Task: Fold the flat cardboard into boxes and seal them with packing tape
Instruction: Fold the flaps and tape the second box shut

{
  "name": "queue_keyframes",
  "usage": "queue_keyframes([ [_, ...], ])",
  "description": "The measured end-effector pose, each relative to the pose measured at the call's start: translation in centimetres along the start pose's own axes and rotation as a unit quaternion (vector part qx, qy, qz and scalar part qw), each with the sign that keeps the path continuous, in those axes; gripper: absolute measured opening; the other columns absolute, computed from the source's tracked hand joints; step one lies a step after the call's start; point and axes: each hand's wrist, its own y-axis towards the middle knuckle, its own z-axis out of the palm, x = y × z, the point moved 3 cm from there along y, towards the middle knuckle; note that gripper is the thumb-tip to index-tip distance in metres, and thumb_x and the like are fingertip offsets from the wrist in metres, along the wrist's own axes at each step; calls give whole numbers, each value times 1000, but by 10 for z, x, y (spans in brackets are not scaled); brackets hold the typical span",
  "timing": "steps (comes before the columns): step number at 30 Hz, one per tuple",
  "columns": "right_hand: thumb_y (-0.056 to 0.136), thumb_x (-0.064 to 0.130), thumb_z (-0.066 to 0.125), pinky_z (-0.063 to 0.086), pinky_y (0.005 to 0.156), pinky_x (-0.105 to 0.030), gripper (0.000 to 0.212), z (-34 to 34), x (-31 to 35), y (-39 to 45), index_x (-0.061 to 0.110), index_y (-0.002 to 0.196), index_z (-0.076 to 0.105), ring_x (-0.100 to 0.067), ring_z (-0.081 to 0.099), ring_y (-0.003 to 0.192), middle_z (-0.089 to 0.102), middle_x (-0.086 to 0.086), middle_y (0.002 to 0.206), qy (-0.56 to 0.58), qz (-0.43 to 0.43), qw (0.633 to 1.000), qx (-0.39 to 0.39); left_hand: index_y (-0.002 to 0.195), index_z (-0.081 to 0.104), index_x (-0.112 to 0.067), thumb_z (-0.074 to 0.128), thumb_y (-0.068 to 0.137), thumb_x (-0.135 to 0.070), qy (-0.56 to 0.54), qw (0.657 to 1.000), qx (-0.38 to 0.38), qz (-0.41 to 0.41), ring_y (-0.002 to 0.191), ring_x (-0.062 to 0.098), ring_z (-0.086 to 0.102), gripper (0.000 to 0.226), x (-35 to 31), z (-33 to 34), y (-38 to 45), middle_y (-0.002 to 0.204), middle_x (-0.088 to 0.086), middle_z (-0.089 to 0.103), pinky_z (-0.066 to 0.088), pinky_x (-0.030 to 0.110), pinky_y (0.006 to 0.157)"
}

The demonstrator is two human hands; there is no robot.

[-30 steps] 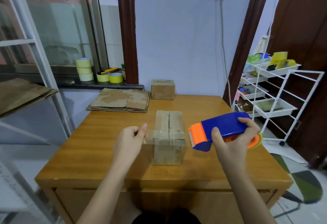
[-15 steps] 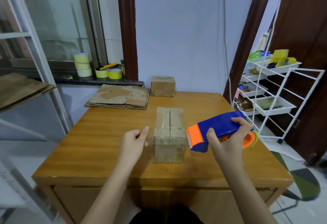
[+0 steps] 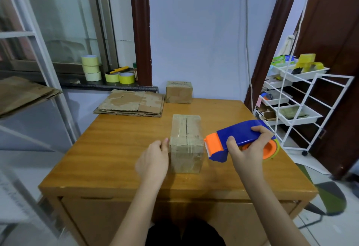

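Note:
A small folded cardboard box [image 3: 186,144] stands in the middle of the wooden table [image 3: 108,148], its top flaps closed with clear tape across them. My left hand [image 3: 153,160] rests against the box's left face, one fingertip touching its upper left edge. My right hand [image 3: 250,148] grips a blue and orange tape dispenser [image 3: 239,138]. The dispenser's orange toothed end sits just off the box's upper right edge. A stack of flat cardboard [image 3: 132,103] lies at the table's far left corner.
A finished small box [image 3: 179,92] stands at the table's back edge by the wall. Rolls of yellow tape [image 3: 91,68] and a yellow utility knife [image 3: 118,69] sit on the window sill. A white wire trolley [image 3: 295,100] is on the right. More cardboard [image 3: 23,92] lies on a left shelf.
My left hand has moved right and now lies against the box's left side. My right hand has brought the dispenser left, closer to the box's right edge.

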Motion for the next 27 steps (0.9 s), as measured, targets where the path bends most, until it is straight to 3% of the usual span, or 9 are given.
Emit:
queue_keyframes([
  [3,82,-7,64,44,58,-11,50,1,1,0,14,110,29,13,52,71,39,13,95,-8,-4,1000,1,75,47,-22,22,100,-50,48,998,29,-7,58,11,47,45,-5,1,1,68,-4,52,35,24,52],
  [8,82,-3,65,46,65,-18,50,1,0,0,18,110,29,4,52,78,38,14,100,-13,-2,1000,1,76,51,-13,18,99,-54,4,991,128,-30,68,18,54,56,-4,2,9,79,3,60,48,32,67],
  [10,82,-2,65,47,67,-26,50,1,0,0,19,110,29,-4,52,80,39,12,101,-6,7,1000,2,97,57,-6,17,97,-57,-54,982,172,-47,79,19,58,65,1,5,5,91,7,63,50,34,77],
  [12,83,-2,64,46,67,-27,48,2,2,0,19,110,29,-7,53,79,42,8,100,5,12,1000,3,119,52,1,20,99,-54,-142,967,201,-70,79,14,55,66,5,13,-4,89,5,58,44,29,71],
  [15,83,-3,63,45,63,-17,47,2,3,1,17,110,29,4,53,72,43,8,96,9,11,1000,10,118,52,-1,32,103,-32,-211,966,117,-93,82,18,54,39,11,23,-10,87,3,54,47,36,81],
  [17,83,-3,63,45,60,-13,47,2,3,2,17,110,30,6,53,68,45,6,94,14,14,1000,14,120,51,-9,36,102,-20,-264,961,22,-76,98,19,56,26,11,21,-15,106,3,60,47,35,89],
  [19,83,-2,64,44,59,-13,47,2,4,2,17,110,30,6,53,67,47,4,93,15,17,1000,16,132,46,-18,36,102,-14,-379,925,-27,-12,118,11,49,32,4,14,-26,127,-7,53,40,26,95],
  [22,83,-2,64,45,59,-13,47,2,4,2,18,110,30,6,53,67,47,5,92,12,17,1000,19,148,26,-29,37,102,-14,-462,884,46,56,130,1,32,50,-13,16,-45,141,-17,35,30,21,102],
  [27,84,-1,63,44,58,-12,47,3,4,0,17,110,29,7,53,66,48,6,89,14,20,1000,15,151,10,-32,41,99,-9,-357,928,35,95,133,5,32,65,-11,35,-46,152,-8,30,32,18,101],
])
